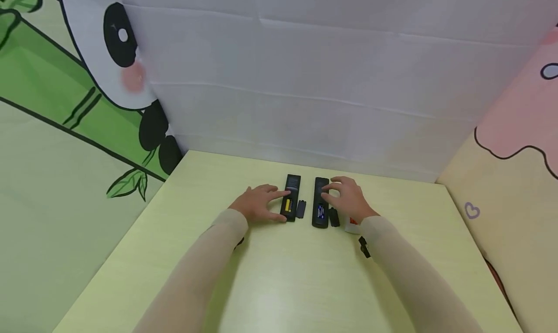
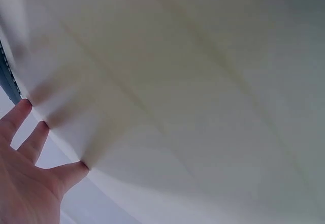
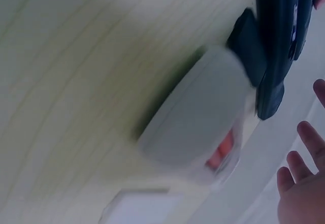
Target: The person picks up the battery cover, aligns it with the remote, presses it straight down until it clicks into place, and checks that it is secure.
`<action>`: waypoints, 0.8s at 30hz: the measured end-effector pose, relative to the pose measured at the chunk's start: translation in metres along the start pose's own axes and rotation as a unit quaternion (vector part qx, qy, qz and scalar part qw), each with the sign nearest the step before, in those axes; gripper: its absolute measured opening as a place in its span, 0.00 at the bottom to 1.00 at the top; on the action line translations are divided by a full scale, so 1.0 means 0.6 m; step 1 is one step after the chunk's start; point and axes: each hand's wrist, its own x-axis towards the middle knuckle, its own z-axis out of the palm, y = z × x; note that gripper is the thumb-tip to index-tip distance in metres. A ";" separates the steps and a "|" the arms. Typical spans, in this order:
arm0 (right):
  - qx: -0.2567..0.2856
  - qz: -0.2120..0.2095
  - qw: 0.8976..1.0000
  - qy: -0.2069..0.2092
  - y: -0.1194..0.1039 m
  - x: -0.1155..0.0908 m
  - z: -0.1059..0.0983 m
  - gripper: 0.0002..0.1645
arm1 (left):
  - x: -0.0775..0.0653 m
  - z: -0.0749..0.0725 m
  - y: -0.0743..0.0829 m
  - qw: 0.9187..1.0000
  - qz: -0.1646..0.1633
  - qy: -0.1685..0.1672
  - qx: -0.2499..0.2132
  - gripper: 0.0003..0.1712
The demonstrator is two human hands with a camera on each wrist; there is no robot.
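Two black remote controls lie face down side by side on the table. In the left remote control (image 1: 293,182), yellow batteries (image 1: 288,205) sit in the uncovered compartment. Dark blue batteries (image 1: 321,211) show in the right remote control (image 1: 321,183). Beside each lies a loose black battery cover, the left cover (image 1: 301,209) and the right cover (image 1: 334,217). My left hand (image 1: 259,204) has its fingers spread, with fingertips at the left remote's edge. My right hand (image 1: 348,198), fingers loosely bent, is over the right remote's right side; contact cannot be told.
Under my right wrist lies a white rounded object (image 3: 195,115), shaped like a computer mouse, with orange-red batteries (image 3: 221,150) showing. A flat white piece (image 3: 142,207) is near it. A white cloth wall (image 1: 305,105) rises behind the table (image 1: 270,275), with printed panels at both sides.
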 end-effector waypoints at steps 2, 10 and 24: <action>-0.006 -0.005 1.000 -0.002 -0.013 0.006 0.007 0.22 | -0.002 -0.002 0.000 1.000 0.002 0.000 -0.002 0.57; -0.035 -0.017 0.999 -0.004 -0.047 0.022 0.038 0.15 | -0.005 -0.004 0.000 1.000 0.005 0.015 -0.011 0.57; -0.032 0.017 0.999 -0.025 -0.077 0.034 0.061 0.13 | -0.005 -0.002 0.003 0.999 -0.007 0.016 -0.027 0.58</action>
